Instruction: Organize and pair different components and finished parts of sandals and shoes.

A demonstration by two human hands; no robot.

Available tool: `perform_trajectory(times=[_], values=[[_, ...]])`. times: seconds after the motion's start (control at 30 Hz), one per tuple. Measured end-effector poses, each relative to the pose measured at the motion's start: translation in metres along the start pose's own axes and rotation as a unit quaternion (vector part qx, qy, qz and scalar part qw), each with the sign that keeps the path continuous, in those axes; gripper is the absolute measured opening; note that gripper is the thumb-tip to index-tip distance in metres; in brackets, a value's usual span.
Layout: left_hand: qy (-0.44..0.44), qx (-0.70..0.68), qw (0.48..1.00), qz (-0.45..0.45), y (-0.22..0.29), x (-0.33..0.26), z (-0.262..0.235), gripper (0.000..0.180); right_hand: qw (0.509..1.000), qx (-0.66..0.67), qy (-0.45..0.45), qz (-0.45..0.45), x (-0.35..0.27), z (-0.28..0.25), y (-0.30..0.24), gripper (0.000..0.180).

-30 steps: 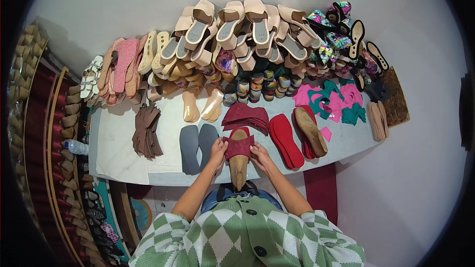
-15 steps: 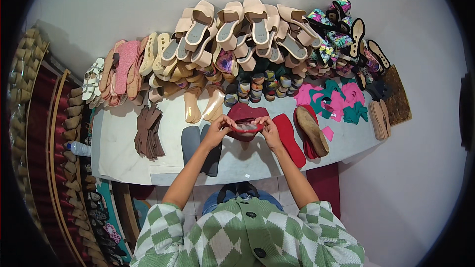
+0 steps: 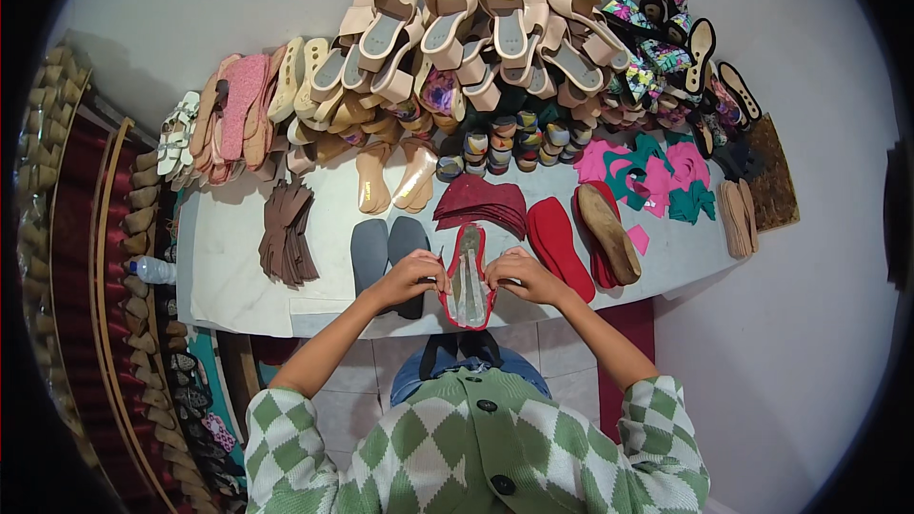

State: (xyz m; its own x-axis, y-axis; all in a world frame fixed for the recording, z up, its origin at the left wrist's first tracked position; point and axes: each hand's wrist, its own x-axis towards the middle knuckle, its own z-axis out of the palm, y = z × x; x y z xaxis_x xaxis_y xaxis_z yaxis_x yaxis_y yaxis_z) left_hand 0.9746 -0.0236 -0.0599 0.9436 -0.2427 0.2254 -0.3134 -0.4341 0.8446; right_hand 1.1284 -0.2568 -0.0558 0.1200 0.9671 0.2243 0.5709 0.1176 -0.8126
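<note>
Between my two hands is a red-edged insole (image 3: 467,290) with a grey, streaked inner face turned up. Its long axis points away from me, at the near edge of the table. My left hand (image 3: 421,276) pinches its left rim. On the opposite rim, the fingers of my right hand (image 3: 519,276) are closed too. Just beyond lies a stack of dark red upper pieces (image 3: 481,205). Grey insoles (image 3: 369,252) lie to the left, partly under my left hand. Red insoles (image 3: 560,247) rest to the right, beside another red stack topped by a worn tan sole form (image 3: 609,233).
Beige heeled sandals (image 3: 447,19) are piled at the back, with patterned shoes (image 3: 657,57) to their right. Brown strips (image 3: 288,233) lie left; pink and green scraps (image 3: 647,176) lie right. Shoe lasts (image 3: 143,271) line a rack at far left, near a plastic bottle (image 3: 152,270).
The red-edged insole has come nearer to me and turned from edge-on to grey face up, pointing away. Both hands moved down with it, uncovering the dark red stack. The view shifted slightly.
</note>
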Motion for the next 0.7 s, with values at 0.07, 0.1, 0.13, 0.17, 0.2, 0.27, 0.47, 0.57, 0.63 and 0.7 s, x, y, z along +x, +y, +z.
perform_trajectory(times=[0.07,0.1,0.13,0.17,0.2,0.27,0.47,0.57,0.63,0.7], values=[[-0.021,0.015,1.0,0.014,0.0,-0.001,-0.002,0.009,0.997,-0.041,-0.047,-0.036,0.007,-0.004,-0.004,0.013],[-0.02,0.015,1.0,0.013,0.0,-0.001,-0.004,0.009,0.997,-0.041,-0.048,-0.037,0.01,-0.006,-0.004,0.013],[-0.013,0.0,1.0,0.0,0.0,-0.001,-0.005,0.008,0.998,-0.037,-0.047,-0.037,0.012,-0.008,-0.004,0.015],[-0.005,-0.016,1.0,-0.012,0.0,-0.001,-0.005,0.008,0.998,-0.033,-0.045,-0.036,0.014,-0.01,-0.004,0.017],[-0.004,-0.015,1.0,-0.013,-0.001,-0.001,-0.005,0.008,0.998,-0.034,-0.046,-0.038,0.017,-0.011,-0.004,0.017],[0.046,-0.058,0.997,-0.027,-0.003,-0.003,-0.004,0.008,1.0,-0.019,-0.006,-0.018,0.022,-0.013,-0.005,0.021],[0.034,-0.095,0.992,-0.076,0.003,0.001,0.005,0.006,1.0,-0.017,-0.002,-0.023,0.031,-0.019,0.003,0.025],[0.079,-0.121,0.987,-0.067,0.001,0.001,0.007,0.007,0.999,-0.02,-0.003,-0.024,0.031,-0.019,0.002,0.025],[0.083,-0.116,0.987,-0.067,-0.004,0.001,0.008,0.01,1.0,-0.006,0.009,-0.016,0.031,-0.019,0.0,0.026],[0.086,-0.112,0.988,-0.067,-0.004,0.004,0.009,0.013,1.0,0.007,0.021,-0.007,0.03,-0.019,-0.001,0.027]])
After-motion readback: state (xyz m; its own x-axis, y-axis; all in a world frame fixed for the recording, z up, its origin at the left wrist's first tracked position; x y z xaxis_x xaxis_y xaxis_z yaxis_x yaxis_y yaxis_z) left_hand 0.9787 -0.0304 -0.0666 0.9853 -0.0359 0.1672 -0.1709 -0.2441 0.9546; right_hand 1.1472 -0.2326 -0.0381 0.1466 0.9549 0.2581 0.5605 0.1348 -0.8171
